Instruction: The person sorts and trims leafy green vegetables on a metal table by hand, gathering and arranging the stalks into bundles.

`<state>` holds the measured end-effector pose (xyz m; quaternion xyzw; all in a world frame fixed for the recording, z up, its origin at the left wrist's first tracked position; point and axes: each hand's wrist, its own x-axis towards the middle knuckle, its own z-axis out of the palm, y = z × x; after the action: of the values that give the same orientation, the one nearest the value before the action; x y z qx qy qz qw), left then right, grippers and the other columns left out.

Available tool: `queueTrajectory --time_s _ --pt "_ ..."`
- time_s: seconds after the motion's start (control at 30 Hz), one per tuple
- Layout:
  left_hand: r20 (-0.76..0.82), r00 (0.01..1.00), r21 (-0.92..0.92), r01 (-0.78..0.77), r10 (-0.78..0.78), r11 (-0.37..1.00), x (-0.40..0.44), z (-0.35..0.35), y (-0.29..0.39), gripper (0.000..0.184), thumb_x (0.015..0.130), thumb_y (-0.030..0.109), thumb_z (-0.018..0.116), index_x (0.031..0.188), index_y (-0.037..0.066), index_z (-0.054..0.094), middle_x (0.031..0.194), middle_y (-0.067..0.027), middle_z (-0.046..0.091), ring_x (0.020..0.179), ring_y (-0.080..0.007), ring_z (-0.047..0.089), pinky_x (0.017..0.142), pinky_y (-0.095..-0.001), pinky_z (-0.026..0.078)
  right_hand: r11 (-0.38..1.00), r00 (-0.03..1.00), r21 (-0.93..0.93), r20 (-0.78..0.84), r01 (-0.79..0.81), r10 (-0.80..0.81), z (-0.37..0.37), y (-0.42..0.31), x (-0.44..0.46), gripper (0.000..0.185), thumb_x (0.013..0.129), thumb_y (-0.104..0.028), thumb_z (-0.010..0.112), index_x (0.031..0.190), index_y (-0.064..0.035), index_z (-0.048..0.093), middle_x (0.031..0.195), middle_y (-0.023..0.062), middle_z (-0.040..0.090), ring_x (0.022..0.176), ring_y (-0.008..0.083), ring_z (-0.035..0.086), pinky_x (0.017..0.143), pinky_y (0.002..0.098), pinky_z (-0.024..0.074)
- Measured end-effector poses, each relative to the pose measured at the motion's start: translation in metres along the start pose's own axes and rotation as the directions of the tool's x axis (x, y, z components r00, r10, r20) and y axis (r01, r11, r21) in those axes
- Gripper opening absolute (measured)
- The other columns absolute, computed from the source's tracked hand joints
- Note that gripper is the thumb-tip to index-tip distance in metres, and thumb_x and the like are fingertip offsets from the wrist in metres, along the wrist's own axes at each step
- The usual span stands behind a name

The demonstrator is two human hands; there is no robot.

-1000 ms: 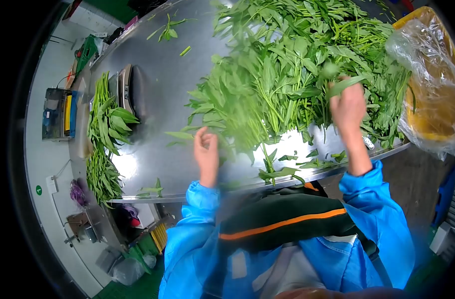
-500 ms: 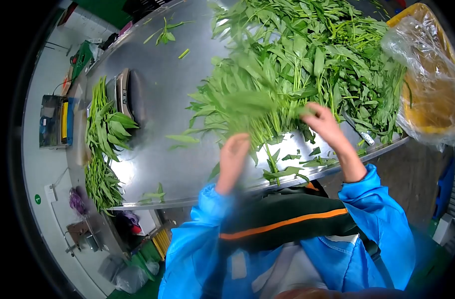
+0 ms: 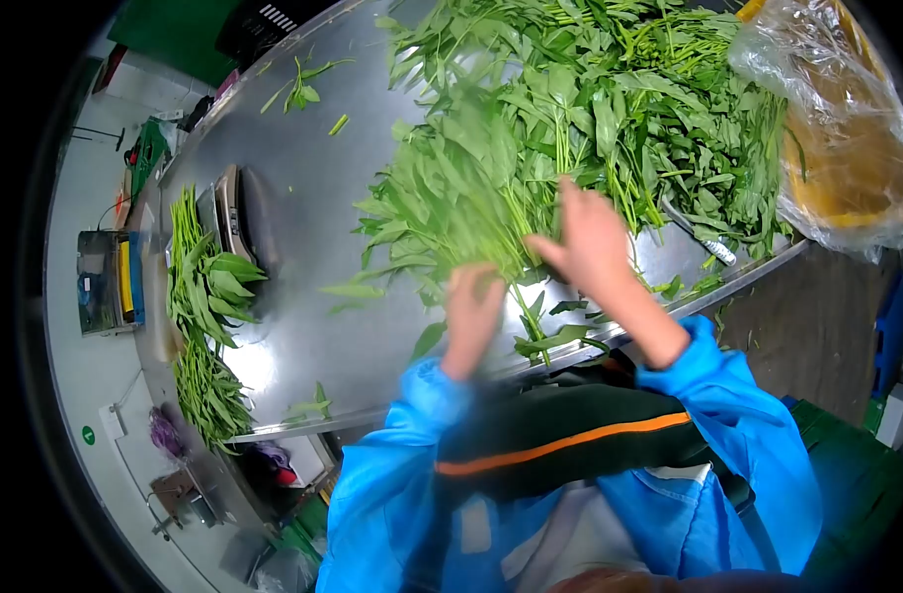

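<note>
My left hand (image 3: 474, 314) is closed around the stem ends of a bunch of leafy greens (image 3: 451, 198), near the table's front edge. The leaves of this bunch point away from me and are slightly blurred. Just right of the stems, my right hand (image 3: 592, 237) has its thumb and fingers apart, with nothing seen in it. Behind both hands lies a large heap of greens (image 3: 570, 99). A knife (image 3: 710, 245) with a pale handle rests to the right, by the heap's edge.
On the left, tied-looking greens (image 3: 200, 287) lie by a scale (image 3: 231, 212). Loose sprigs and cut stems are scattered on the metal table (image 3: 303, 198). A yellow crate (image 3: 847, 168) lined with clear plastic stands at the right, beyond the table edge.
My left hand has moved right to the bunch's stems. My right hand has come left and down from the heap, and the leaf it held no longer shows. The view has shifted slightly.
</note>
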<state>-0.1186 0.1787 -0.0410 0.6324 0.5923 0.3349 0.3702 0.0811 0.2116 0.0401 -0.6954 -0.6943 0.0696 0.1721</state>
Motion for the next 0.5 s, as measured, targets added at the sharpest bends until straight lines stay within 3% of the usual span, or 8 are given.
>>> queueTrajectory --time_s 0.03,0.1,0.2,0.23,0.3,0.37,0.43,0.5 --pt "-0.046 0.996 0.092 -0.073 0.077 0.993 0.007 0.000 0.007 0.037 0.076 0.015 0.068 0.110 0.003 0.060 0.103 -0.0147 0.057 0.098 -0.0298 0.053 0.090 -0.0385 0.041 0.998 0.992 -0.046 0.119 -0.032 0.037 0.010 -0.018 0.008 0.074 0.072 -0.042 0.073 0.130 -0.0053 0.045 0.094 0.0145 0.053 0.086 0.0293 0.053 0.069 0.0394 0.0457" --pt "-0.105 0.983 0.197 -0.126 0.149 0.972 0.018 0.000 0.014 0.041 0.074 0.014 0.069 0.112 0.004 0.058 0.108 -0.0155 0.054 0.103 -0.0317 0.050 0.093 -0.0397 0.039 0.974 0.997 -0.215 0.000 0.069 -0.071 0.048 -0.030 0.016 0.069 0.074 -0.035 0.070 0.134 -0.0117 0.043 0.093 0.0136 0.052 0.087 0.0274 0.053 0.068 0.0376 0.0460" --pt "-0.136 0.980 0.266 -0.107 0.147 0.958 0.026 -0.004 0.012 0.041 0.074 0.013 0.070 0.112 0.006 0.057 0.109 -0.0133 0.054 0.104 -0.0305 0.050 0.092 -0.0386 0.039 0.909 0.995 -0.415 -0.069 0.043 -0.078 0.094 -0.002 0.025 0.064 0.074 -0.023 0.067 0.134 -0.0177 0.045 0.094 0.0121 0.051 0.088 0.0263 0.052 0.067 0.0355 0.0458" --pt "-0.135 0.982 0.258 -0.092 0.130 0.962 0.025 -0.007 0.006 0.041 0.074 0.014 0.070 0.112 0.005 0.057 0.110 -0.0146 0.054 0.105 -0.0315 0.049 0.093 -0.0392 0.039 0.942 0.995 -0.334 -0.090 0.013 -0.046 0.089 0.011 0.027 0.064 0.071 -0.013 0.063 0.133 -0.0179 0.045 0.088 0.0110 0.051 0.082 0.0275 0.054 0.065 0.0405 0.0471" --pt "-0.137 0.987 0.238 -0.056 0.090 0.970 0.015 -0.014 -0.009 0.043 0.074 0.016 0.070 0.113 0.004 0.058 0.111 -0.0171 0.054 0.107 -0.0334 0.048 0.095 -0.0403 0.037 0.976 0.996 -0.201 -0.041 -0.081 0.074 0.068 0.043 0.029 0.062 0.071 -0.009 0.060 0.131 -0.0158 0.046 0.089 0.0138 0.056 0.078 0.0304 0.057 0.066 0.0409 0.0497" --pt "-0.125 0.992 0.194 0.006 0.019 0.981 0.004 -0.023 -0.019 0.041 0.074 0.016 0.070 0.111 0.004 0.059 0.109 -0.0164 0.055 0.106 -0.0329 0.050 0.094 -0.0400 0.038 0.975 0.977 0.214 -0.187 -0.061 0.103 0.038 0.081 0.032 0.058 0.072 -0.006 0.057 0.129 -0.0120 0.047 0.096 0.0152 0.061 0.080 0.0266 0.061 0.068 0.0356 0.0518" --pt "-0.121 0.993 0.159 0.023 -0.004 0.987 -0.003 -0.026 -0.022 0.039 0.074 0.015 0.069 0.110 0.004 0.059 0.107 -0.0156 0.056 0.105 -0.0323 0.051 0.093 -0.0394 0.039 0.646 0.931 0.704 0.059 -0.295 0.361 -0.006 0.097 0.038 0.049 0.078 -0.010 0.054 0.127 -0.0075 0.048 0.105 0.0146 0.062 0.087 0.0191 0.062 0.070 0.0286 0.0511" --pt "-0.129 0.991 0.132 -0.007 0.024 0.991 -0.006 -0.027 -0.019 0.037 0.074 0.014 0.068 0.109 0.004 0.060 0.105 -0.0146 0.057 0.103 -0.0314 0.052 0.092 -0.0383 0.040 0.224 0.908 0.927 0.206 -0.300 0.366 -0.031 0.108 0.032 0.042 0.085 -0.016 0.049 0.125 -0.0043 0.049 0.103 0.0116 0.062 0.085 0.0148 0.061 0.069 0.0287 0.0508"
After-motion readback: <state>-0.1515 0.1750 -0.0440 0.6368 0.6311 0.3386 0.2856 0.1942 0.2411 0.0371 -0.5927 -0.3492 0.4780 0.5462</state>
